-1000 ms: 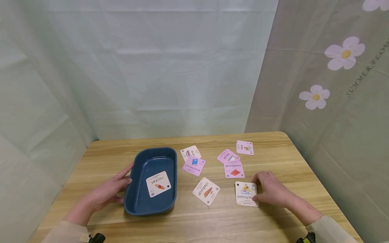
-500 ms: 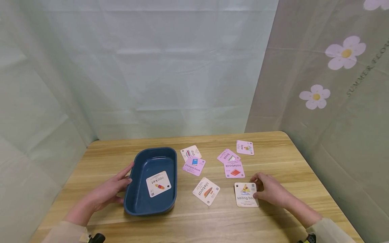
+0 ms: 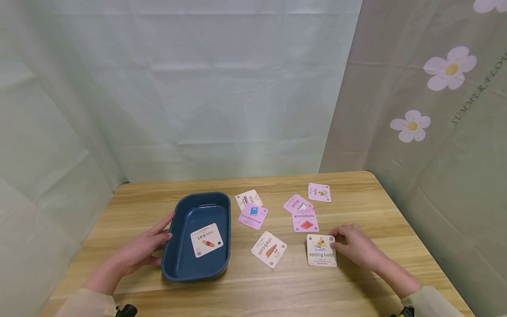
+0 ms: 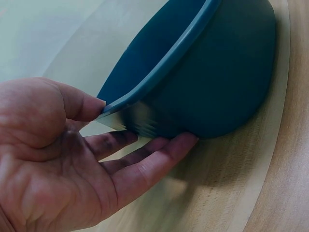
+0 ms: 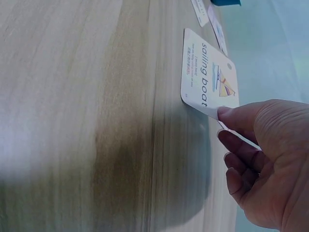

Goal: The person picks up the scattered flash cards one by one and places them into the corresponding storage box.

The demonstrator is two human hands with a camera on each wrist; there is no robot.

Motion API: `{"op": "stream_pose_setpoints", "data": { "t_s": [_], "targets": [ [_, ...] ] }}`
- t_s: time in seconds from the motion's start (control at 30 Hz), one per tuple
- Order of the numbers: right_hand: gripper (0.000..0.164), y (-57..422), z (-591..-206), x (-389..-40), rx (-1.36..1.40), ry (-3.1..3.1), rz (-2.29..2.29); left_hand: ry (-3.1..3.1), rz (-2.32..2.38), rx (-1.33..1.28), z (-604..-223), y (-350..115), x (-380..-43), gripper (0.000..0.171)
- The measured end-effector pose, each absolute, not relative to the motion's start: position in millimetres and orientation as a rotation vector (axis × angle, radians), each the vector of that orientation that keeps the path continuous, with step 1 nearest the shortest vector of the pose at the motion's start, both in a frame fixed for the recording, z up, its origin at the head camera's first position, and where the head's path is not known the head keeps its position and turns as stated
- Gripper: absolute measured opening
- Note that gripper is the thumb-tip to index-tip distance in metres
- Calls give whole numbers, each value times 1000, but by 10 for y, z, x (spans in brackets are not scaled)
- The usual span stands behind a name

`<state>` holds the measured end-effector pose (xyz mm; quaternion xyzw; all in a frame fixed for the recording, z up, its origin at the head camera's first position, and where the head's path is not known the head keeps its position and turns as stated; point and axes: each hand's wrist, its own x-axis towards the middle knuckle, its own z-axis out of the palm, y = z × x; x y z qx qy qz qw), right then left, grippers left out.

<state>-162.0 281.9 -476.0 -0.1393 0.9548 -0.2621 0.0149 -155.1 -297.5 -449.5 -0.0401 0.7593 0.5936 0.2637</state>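
Note:
My right hand (image 3: 356, 246) pinches the right edge of a white "sailing boat" picture card (image 3: 320, 257). In the right wrist view the thumb lies on the card's face, and a shadow falls on the wood beneath it. My left hand (image 3: 146, 246) rests against the left side of a dark blue rectangular tub (image 3: 196, 273). Seen from the left wrist, its extended fingers (image 4: 145, 171) touch the tub's outer wall and the thumb tip is at the rim. Inside the tub lies a white "rocket" card (image 3: 207, 240).
Between the tub and my right hand lies a "lifeboat" card (image 3: 269, 249). Farther back, a "Chinese book" card (image 3: 253, 216) overlaps a "ship" card (image 3: 246, 197). A "book" card (image 3: 295, 203) overlaps a "notebook" card (image 3: 305, 221), near a "bee" card (image 3: 319, 193).
The right hand's grip on the sailing boat card has shifted toward its upper right edge, and the card has moved slightly away from me. The left hand and tub have stayed put.

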Motion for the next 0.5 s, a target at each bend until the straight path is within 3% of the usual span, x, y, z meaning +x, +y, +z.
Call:
{"op": "stream_pose_setpoints", "data": {
  "t_s": [0.5],
  "targets": [
    [5,2845,-4677,-1643,-394,2984,-806,2062,1587,-114,-4493,-2973,-1554,72]
  ]
}}
